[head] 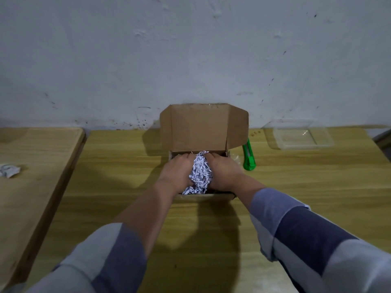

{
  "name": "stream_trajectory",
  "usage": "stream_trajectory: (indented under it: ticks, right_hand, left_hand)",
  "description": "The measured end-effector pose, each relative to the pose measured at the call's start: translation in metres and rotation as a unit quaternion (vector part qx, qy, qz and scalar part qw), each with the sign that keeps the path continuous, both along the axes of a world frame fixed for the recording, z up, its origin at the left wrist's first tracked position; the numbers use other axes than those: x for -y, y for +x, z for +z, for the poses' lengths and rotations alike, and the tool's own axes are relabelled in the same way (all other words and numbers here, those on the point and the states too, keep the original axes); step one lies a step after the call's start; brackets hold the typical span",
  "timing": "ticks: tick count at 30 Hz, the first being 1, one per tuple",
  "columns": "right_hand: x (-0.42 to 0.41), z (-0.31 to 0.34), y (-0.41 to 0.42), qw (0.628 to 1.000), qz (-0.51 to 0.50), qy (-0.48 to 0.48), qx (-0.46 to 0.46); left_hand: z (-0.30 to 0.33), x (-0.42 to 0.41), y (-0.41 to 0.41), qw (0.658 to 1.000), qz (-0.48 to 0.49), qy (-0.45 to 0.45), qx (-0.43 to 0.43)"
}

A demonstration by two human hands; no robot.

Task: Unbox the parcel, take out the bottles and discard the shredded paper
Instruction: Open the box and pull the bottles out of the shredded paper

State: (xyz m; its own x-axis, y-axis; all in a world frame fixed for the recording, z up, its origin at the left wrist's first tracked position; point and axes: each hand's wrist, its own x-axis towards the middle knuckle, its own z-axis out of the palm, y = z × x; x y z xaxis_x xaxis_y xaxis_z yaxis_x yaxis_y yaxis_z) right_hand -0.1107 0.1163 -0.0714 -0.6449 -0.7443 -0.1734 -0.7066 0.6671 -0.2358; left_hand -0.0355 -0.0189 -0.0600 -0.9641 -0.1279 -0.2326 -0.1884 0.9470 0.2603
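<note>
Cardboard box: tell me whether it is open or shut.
Open. The cardboard box has its lid flap standing upright against the wall, exposing shredded paper.

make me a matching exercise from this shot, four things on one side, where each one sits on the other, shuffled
Things:
1. shredded paper
2. green box cutter
3. clear plastic tray
4. crumpled paper

Places:
A. far right of the table, near the wall
B. on the separate table at the left
C. in the open cardboard box, squeezed between the left hand and right hand
D. just right of the box, on the table

Pairs: 1-C, 2-D, 3-A, 4-B
</note>
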Motion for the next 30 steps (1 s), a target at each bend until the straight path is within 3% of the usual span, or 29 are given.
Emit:
stream_trajectory:
  ticks: [9, 16, 22, 30]
  right_hand:
    - [0.005, 0.068, 0.008, 0.999, -0.002, -0.032, -0.039]
    - [-0.035, 0.119, 0.015, 0.993, -0.053, -0.067, -0.080]
    - [-0.112, 0.121, 0.021, 0.990, -0.115, -0.047, -0.072]
    - [-0.221, 0.067, 0.020, 0.984, -0.170, -0.050, 0.021]
  left_hand:
    - [0.056, 0.011, 0.010, 0.995, 0.009, 0.029, -0.100]
    - [0.104, -0.017, 0.005, 0.983, -0.060, 0.040, -0.167]
    - [0.106, -0.088, -0.006, 0.980, -0.110, 0.084, -0.143]
    - [0.047, -0.196, -0.026, 0.985, -0.127, 0.098, -0.064]
